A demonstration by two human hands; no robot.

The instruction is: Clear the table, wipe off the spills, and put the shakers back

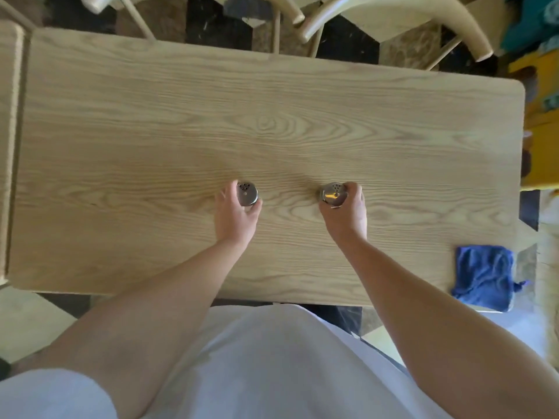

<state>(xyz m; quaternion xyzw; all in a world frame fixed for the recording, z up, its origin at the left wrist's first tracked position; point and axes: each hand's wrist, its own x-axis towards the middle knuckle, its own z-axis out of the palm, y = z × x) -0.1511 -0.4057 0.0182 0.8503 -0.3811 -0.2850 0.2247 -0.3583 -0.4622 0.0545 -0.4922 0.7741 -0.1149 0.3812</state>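
Two shakers with perforated metal lids stand near the middle of the light wooden table (151, 131). My left hand (234, 217) wraps around the left shaker (247, 193), fingers curled on its sides. Around the right shaker (332, 193) my right hand (344, 214) is closed, thumb and fingers on either side. Both shakers look upright and seem to rest on the tabletop; their bodies are mostly hidden under the lids and my fingers. A crumpled blue cloth (484, 276) lies on the table's near right corner, partly over the edge.
A pale chair (393, 16) stands beyond the far edge, with chair legs to its left. A second wooden surface (9, 116) abuts the table on the left. Yellow and teal items (541, 86) sit past the right edge.
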